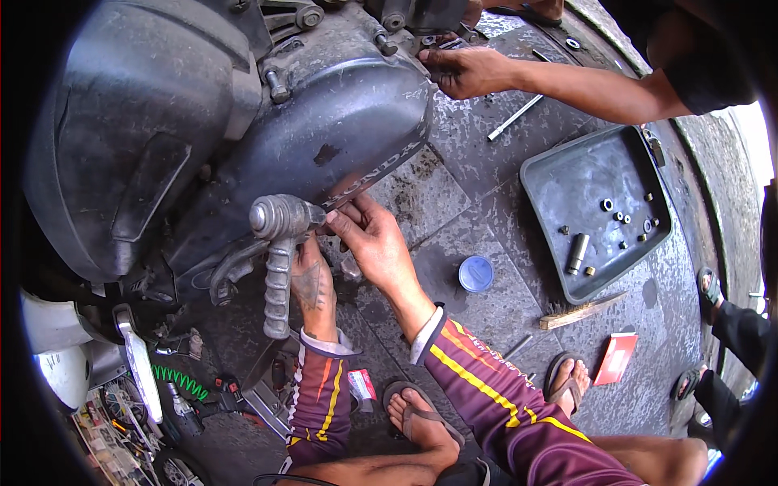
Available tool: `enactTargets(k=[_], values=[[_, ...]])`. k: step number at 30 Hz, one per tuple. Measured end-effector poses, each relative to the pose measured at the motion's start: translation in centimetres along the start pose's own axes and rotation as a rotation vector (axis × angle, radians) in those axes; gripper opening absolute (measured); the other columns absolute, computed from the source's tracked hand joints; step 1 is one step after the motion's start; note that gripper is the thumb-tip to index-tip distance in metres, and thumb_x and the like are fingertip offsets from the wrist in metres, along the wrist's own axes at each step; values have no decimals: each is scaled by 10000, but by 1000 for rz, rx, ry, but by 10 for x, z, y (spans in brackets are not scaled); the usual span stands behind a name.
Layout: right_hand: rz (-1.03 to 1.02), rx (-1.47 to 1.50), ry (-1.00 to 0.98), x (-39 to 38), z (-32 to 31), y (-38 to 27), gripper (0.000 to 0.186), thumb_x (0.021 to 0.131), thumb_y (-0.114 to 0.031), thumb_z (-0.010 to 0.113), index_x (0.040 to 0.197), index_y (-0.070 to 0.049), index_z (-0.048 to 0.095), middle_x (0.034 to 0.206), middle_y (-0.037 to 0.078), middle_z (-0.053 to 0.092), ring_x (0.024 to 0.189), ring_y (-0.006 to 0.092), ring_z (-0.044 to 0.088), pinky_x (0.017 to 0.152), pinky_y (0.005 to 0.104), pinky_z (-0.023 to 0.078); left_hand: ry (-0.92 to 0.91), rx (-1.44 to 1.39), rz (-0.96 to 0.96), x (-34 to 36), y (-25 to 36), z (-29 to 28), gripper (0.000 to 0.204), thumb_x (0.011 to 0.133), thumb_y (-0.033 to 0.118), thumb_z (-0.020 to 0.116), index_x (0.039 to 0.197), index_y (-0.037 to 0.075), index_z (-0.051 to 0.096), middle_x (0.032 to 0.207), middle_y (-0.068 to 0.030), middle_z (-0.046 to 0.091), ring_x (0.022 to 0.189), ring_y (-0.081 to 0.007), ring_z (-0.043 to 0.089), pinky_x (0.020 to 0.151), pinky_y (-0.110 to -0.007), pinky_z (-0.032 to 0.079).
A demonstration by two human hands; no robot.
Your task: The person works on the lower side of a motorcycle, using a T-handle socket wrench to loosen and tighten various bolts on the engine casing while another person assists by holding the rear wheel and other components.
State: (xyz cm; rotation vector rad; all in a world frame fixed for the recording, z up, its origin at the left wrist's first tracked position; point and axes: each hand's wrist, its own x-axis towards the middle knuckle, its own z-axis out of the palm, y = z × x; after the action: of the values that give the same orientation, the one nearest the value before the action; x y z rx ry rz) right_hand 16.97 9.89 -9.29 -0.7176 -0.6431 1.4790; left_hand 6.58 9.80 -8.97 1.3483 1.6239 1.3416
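A grey scooter engine cover (pixel 332 113) fills the upper middle. A kick lever with a ribbed pedal (pixel 277 292) sticks out from its lower edge. My right hand (pixel 369 247) is at that edge beside the lever's joint, thumb and fingers bent together on something I cannot make out. My left hand (pixel 312 279) reaches up just behind the pedal, its fingertips mostly hidden by the lever and my other hand. Below the cover, on the dark floor plates, sits a small round blue-lidded tin (pixel 476 274).
A co-worker's hand (pixel 462 73) works at the engine's upper right, near a metal rod (pixel 515 117). At right lie a tray (pixel 541 211) of small parts, a brush (pixel 579 312) and a red packet (pixel 614 358). Tools (pixel 182 409) crowd the lower left; other people's feet (pixel 711 287) stand at the far right.
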Motion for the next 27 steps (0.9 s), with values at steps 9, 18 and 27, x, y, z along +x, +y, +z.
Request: enactTargets(k=[9,18,27], values=[[31,62,-45,-1,-10,-2,492,915,-85,542,1353,36,354,1156,121,593,998,122,551,821,243,450,-102,-103,-95,0,-1,0,338,983,229,434,1194,-25,508,1043,-83,617,864,-123,584,700,-251,434],[54,-130,304,-30,-42,-3,280,949,-204,509,1133,6,529,907,58,655,735,76,582,561,220,433,-181,-234,-177,-28,-11,2,275,981,236,445,1095,7,548,939,-55,616,742,-112,581,651,-265,423],[188,-1337,-371,-171,-99,-4,288,918,-291,529,874,-7,552,593,231,557,547,379,582,491,470,440,-196,-294,-542,-162,-77,-46,266,985,275,440,846,60,515,647,18,425,502,-66,389,471,-218,352]])
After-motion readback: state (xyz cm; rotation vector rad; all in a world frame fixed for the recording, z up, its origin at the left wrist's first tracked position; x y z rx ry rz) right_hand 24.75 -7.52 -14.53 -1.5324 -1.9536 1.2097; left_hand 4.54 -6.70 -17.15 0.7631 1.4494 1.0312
